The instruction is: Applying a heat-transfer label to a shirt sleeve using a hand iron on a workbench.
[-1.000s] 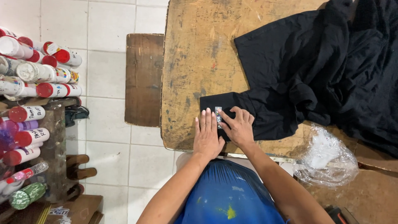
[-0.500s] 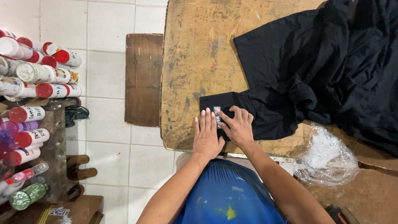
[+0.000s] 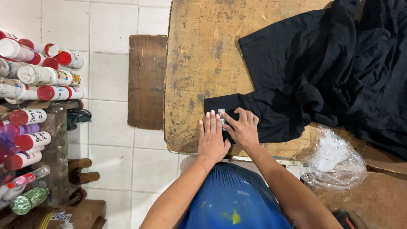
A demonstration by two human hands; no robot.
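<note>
The black cotton shirt (image 3: 305, 76) lay spread over the worn wooden table (image 3: 199, 55), its sleeve reaching left toward the near edge. The left hand (image 3: 212, 138) pressed flat, fingers extended, beside the small printed label (image 3: 221, 118); the right hand (image 3: 243, 127), fingers curled, touched it directly.

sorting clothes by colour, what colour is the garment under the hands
Black, with a small pale label patch by the fingers; the head view shows the garment clearly.

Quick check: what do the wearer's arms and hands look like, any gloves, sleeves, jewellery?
Both hands, left and right, are bare: no gloves, rings or watch visible. Forearms are uncovered, no sleeves in view. A blue garment with yellow paint flecks covers the torso.
</note>
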